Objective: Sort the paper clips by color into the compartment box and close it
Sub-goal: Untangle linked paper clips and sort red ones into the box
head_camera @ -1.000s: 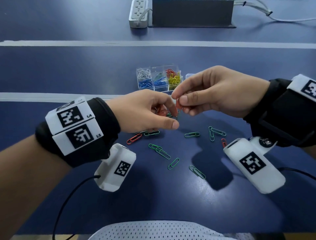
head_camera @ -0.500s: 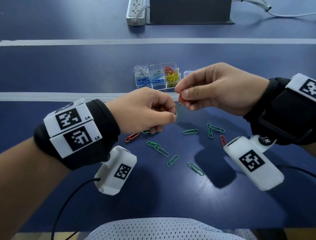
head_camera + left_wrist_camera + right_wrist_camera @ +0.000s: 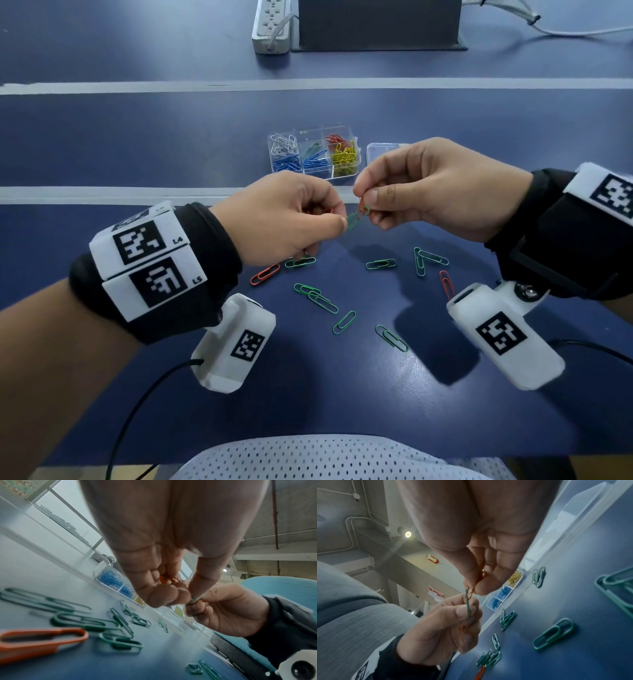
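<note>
Above the blue table my two hands meet. My left hand [image 3: 339, 222] pinches a green paper clip [image 3: 353, 221] between thumb and forefinger, and red clips [image 3: 164, 580] lie in its curled palm. My right hand [image 3: 365, 205] pinches a red paper clip [image 3: 361, 206] that is hooked into the green one [image 3: 467, 605]. Just beyond the hands stands the clear compartment box [image 3: 297, 137] with white, blue, green, red and yellow clips in separate cells. Its lid [image 3: 381, 151] lies open to the right. Several green clips [image 3: 322, 301] and two red ones [image 3: 264, 274] lie loose on the table.
A white power strip [image 3: 272, 27] and a black box [image 3: 376, 24] stand at the far edge, with a cable [image 3: 548, 31] to the right. Two white tape lines [image 3: 102, 195] cross the table. The wrist cameras [image 3: 503, 339] hang low over the loose clips.
The hands have drawn slightly apart. The green clip now shows stretched between them, still hooked to the red clip that my right hand holds. The loose clips have not moved.
</note>
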Motion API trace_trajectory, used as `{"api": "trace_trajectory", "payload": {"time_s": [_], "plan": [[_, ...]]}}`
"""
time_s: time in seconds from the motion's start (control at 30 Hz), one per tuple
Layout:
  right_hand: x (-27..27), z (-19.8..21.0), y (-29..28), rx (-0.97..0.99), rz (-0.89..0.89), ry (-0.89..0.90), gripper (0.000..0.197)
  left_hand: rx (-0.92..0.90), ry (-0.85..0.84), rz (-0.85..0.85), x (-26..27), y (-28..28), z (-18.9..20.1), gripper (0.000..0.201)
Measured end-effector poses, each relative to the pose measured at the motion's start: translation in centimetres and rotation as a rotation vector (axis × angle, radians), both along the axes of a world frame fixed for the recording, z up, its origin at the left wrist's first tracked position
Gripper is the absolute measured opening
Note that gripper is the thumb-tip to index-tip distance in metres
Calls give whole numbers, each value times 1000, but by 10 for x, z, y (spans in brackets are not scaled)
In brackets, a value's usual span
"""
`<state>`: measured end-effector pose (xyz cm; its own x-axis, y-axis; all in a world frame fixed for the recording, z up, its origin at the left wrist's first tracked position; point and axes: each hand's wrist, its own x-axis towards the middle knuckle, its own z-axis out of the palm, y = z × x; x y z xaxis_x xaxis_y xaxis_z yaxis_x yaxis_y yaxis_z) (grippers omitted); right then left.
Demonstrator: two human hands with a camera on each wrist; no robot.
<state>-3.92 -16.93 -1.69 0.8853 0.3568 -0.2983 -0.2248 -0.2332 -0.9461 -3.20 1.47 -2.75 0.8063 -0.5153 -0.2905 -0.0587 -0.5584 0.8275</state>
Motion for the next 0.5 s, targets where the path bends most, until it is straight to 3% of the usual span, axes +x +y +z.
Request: {"api": "trace_trajectory", "payload": {"time_s": [0.27,0.5], "plan": [[3,6,-2,28,-10,-53,20,-14,-79,40,2,-4,4,17],[-4,2,1,1,-64,-127,20,-82,-36,9,2,-3,5,14]]}}
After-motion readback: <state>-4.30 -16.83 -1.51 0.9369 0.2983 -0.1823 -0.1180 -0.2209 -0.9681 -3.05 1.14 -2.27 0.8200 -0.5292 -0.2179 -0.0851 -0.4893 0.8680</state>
